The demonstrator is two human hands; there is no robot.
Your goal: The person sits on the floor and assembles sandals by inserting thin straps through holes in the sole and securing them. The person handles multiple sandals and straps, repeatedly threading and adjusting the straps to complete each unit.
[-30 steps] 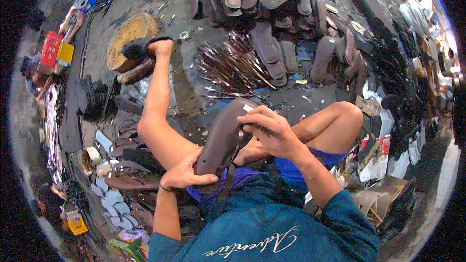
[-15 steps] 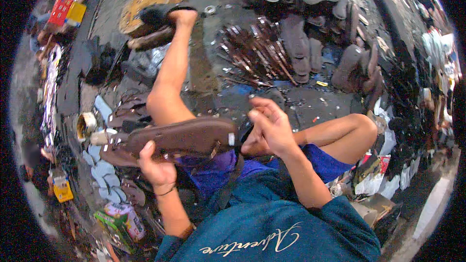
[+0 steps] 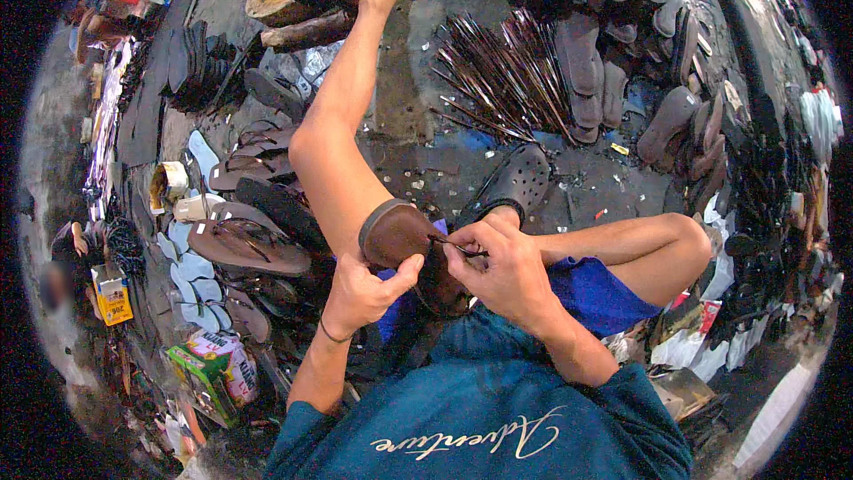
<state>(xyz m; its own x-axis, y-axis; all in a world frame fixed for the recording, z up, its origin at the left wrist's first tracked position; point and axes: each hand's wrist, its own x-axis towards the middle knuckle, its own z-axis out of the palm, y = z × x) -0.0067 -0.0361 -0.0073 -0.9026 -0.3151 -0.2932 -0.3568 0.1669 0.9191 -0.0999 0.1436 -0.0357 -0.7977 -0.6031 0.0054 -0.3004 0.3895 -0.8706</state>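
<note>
The left hand [image 3: 369, 295] grips a smooth, round-ended brown sole [image 3: 395, 236], the right hand [image 3: 499, 265] pinches a thin dark strap [image 3: 440, 239] beside it, and glossy brown strips [image 3: 504, 78] fan beyond it.

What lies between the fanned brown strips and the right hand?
In the head view, a dark perforated clog lies between the strips and right hand.

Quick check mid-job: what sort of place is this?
Probably a small workshop where sandals are made or repaired: strapped brown sandals lie on the left, sole-shaped pieces are grouped ahead beside a fanned bundle of thin dark strips, and a brown sole is being held.
</note>
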